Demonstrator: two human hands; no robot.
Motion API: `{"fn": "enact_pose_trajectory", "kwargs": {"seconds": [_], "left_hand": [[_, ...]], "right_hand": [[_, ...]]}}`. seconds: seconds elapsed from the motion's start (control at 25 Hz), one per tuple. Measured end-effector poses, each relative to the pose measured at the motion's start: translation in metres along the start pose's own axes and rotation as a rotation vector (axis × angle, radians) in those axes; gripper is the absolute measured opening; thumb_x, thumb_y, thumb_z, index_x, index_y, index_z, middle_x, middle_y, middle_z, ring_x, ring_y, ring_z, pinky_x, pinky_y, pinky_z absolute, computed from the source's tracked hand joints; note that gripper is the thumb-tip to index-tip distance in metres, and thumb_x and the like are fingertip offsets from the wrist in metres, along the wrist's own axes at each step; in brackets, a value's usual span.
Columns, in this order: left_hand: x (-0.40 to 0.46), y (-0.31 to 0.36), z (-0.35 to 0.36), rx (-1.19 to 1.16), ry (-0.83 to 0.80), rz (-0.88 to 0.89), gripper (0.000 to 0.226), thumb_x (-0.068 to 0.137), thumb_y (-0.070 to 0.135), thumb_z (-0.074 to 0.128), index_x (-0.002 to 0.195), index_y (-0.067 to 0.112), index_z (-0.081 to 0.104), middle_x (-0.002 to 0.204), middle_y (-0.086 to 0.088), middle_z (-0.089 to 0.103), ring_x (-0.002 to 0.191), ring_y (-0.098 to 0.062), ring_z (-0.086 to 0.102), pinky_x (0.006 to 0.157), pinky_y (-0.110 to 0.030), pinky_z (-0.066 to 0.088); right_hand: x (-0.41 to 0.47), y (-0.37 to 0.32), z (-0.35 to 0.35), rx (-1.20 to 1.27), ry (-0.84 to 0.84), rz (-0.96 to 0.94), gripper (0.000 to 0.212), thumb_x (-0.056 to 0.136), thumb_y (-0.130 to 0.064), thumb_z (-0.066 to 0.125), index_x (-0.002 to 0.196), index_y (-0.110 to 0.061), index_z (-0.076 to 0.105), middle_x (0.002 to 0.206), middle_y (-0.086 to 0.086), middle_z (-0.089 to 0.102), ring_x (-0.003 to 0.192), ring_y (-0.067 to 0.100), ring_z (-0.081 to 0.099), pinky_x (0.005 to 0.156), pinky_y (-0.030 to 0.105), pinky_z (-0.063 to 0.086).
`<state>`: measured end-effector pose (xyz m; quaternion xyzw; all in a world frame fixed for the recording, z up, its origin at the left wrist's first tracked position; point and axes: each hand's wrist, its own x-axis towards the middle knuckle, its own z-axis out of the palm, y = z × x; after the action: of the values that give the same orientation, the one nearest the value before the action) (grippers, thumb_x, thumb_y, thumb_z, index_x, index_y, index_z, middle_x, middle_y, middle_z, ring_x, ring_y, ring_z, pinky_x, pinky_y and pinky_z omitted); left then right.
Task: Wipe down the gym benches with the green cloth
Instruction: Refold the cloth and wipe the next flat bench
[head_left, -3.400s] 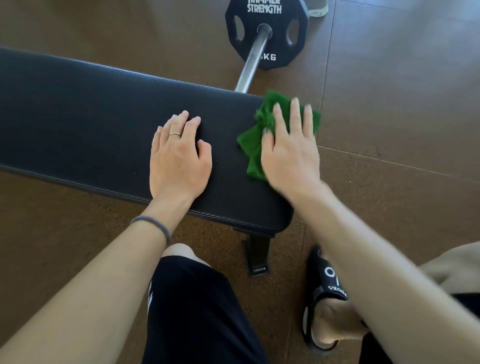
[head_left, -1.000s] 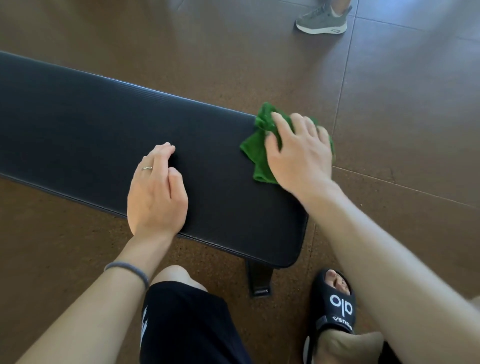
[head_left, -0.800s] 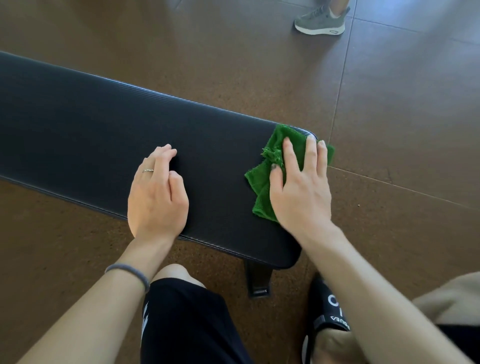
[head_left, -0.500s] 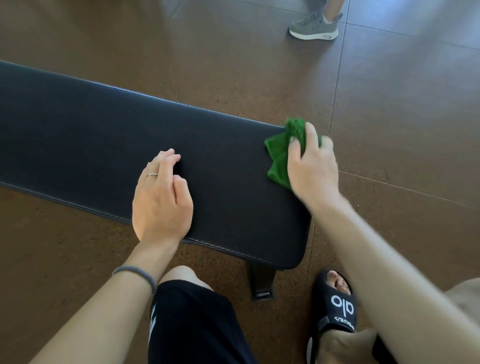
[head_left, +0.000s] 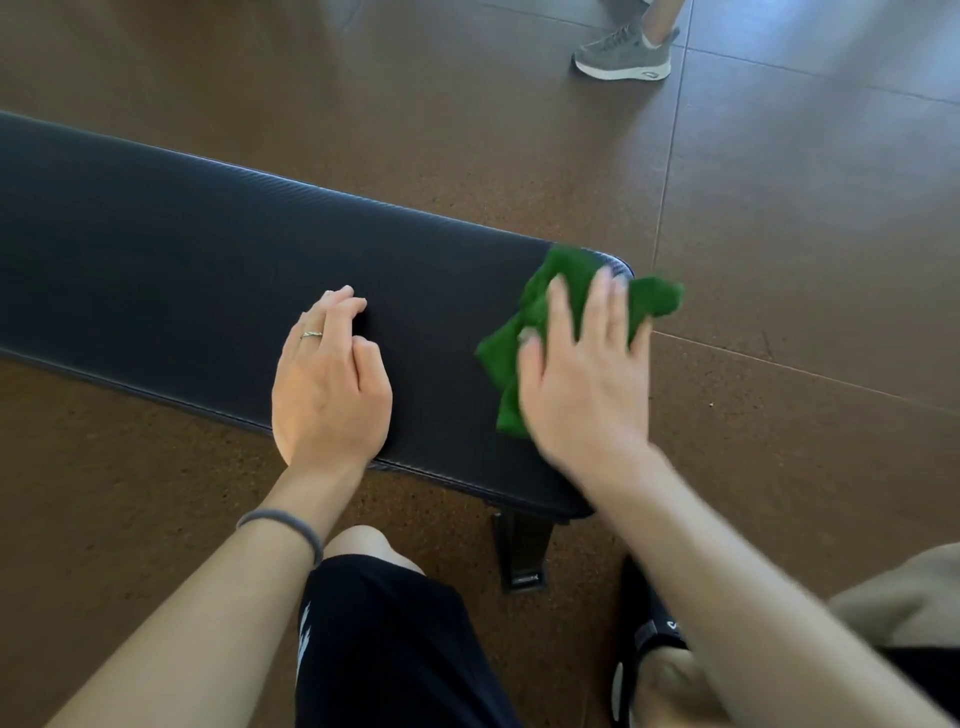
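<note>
Green cloth — one, soft, light, crumpled — lies on the right end of the single bench, one corner overhanging. Right hand presses it flat-fingered; best held by palm pressure mid-cloth. Left hand rests on the padding, fingers loosely bent — holding nothing.

Black padded table runs from left edge to right of centre, on brown floor. On table: green cloth at right end, one corner hanging past edge; right grip pressing flat on cloth; left grip resting on near edge. Table foot on floor. Grey sneaker on floor beyond.
</note>
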<state>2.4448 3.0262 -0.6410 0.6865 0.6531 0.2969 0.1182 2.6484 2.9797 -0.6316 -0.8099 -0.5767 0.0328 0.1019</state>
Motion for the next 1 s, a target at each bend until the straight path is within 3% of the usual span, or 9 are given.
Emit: {"fn": "enact_pose_trajectory", "kwargs": {"seconds": [0.08,0.2,0.4,0.52,0.64,0.8,0.92,1.0], "left_hand": [[0.002,-0.001,0.000,-0.004,0.000,-0.002,0.050,0.098,0.022,0.028,0.134,0.014,0.062,0.148,0.000,0.058,0.141,-0.019,0.048,0.109,-0.047,0.047],[0.002,0.000,-0.002,-0.011,-0.013,-0.004,0.049,0.098,0.020,0.029,0.135,0.015,0.061,0.149,0.001,0.058,0.141,-0.019,0.048,0.109,-0.046,0.046],[0.002,0.000,-0.001,-0.016,-0.010,0.001,0.049,0.098,0.020,0.029,0.134,0.014,0.062,0.149,0.000,0.058,0.142,-0.018,0.047,0.110,-0.045,0.046],[0.002,0.000,0.000,-0.018,0.006,-0.001,0.050,0.099,0.021,0.028,0.134,0.014,0.062,0.148,-0.001,0.059,0.141,-0.019,0.048,0.110,-0.045,0.047],[0.003,-0.002,0.000,-0.022,0.001,-0.016,0.053,0.098,0.024,0.025,0.137,0.014,0.061,0.148,0.000,0.058,0.140,-0.018,0.048,0.110,-0.040,0.044],[0.009,-0.004,-0.012,-0.100,-0.020,0.043,0.052,0.099,0.021,0.027,0.140,0.010,0.057,0.145,-0.008,0.059,0.135,-0.021,0.052,0.109,-0.026,0.037],[0.021,-0.035,-0.036,0.048,0.051,0.111,0.045,0.101,0.017,0.031,0.136,0.006,0.057,0.138,-0.015,0.062,0.129,-0.030,0.055,0.119,-0.042,0.034],[0.028,-0.058,-0.043,0.150,0.049,0.050,0.044,0.100,0.019,0.032,0.134,0.010,0.058,0.143,-0.012,0.059,0.134,-0.031,0.051,0.122,-0.048,0.030]], "right_hand": [[-0.051,-0.020,0.002,-0.065,-0.073,-0.232,0.063,0.107,-0.048,0.022,0.163,-0.018,0.026,0.170,0.023,0.015,0.159,0.037,0.011,0.126,0.061,0.013],[-0.056,-0.033,0.003,-0.089,-0.084,-0.447,0.062,0.108,-0.054,0.025,0.163,-0.024,0.027,0.171,0.016,0.019,0.159,0.032,0.013,0.125,0.061,0.015],[-0.075,0.041,-0.006,-0.173,-0.073,-0.727,0.063,0.107,-0.058,0.039,0.162,-0.029,0.030,0.171,0.010,0.020,0.159,0.027,0.015,0.125,0.057,0.022],[-0.078,0.049,-0.005,-0.224,-0.020,-0.782,0.060,0.109,-0.049,0.041,0.162,-0.022,0.032,0.168,0.017,0.025,0.157,0.033,0.022,0.123,0.059,0.028],[-0.062,-0.009,0.009,-0.279,-0.029,-0.777,0.068,0.107,-0.047,0.037,0.162,-0.008,0.026,0.167,0.027,0.021,0.156,0.039,0.022,0.122,0.061,0.026],[-0.056,-0.030,0.009,-0.272,-0.072,-0.795,0.071,0.106,-0.047,0.041,0.162,-0.007,0.024,0.168,0.025,0.019,0.157,0.037,0.020,0.123,0.059,0.024],[-0.072,0.015,-0.003,-0.263,-0.051,-0.843,0.067,0.107,-0.043,0.045,0.163,-0.011,0.025,0.169,0.022,0.019,0.158,0.034,0.019,0.123,0.058,0.027],[-0.074,0.027,-0.010,-0.266,-0.081,-0.846,0.067,0.107,-0.042,0.043,0.164,-0.011,0.022,0.170,0.021,0.016,0.158,0.034,0.015,0.124,0.059,0.026]]}}
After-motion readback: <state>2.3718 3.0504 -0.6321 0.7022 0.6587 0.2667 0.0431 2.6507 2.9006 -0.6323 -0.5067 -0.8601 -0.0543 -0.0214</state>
